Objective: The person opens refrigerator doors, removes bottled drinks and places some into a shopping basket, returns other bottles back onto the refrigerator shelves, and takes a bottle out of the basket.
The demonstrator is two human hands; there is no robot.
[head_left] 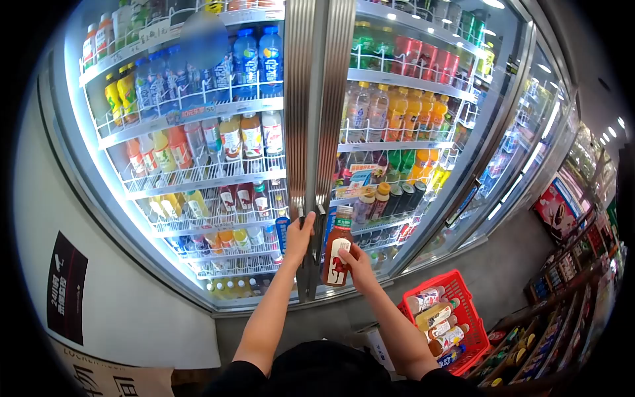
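Note:
My left hand [300, 237] is closed around the dark handle [301, 216] of the left fridge door. In my right hand [359, 266] is a bottle of dark red drink [339, 239], held upright, with a green band at its neck and a pale label. The bottle is in front of the right fridge door, beside that door's handle [321, 215]. Both glass doors of the drinks fridge appear closed, their metal frames [311, 99] meeting in the middle. Behind the left glass, dark red bottles [244, 196] stand on a wire shelf.
A red shopping basket [477, 316] holding several bottles stands on the floor [506, 264] to my right. Beyond it, shelves of packaged goods [569, 291] run along the right. More glass fridge doors [512, 159] continue rightward. A white wall panel [126, 284] with a black sign borders the left.

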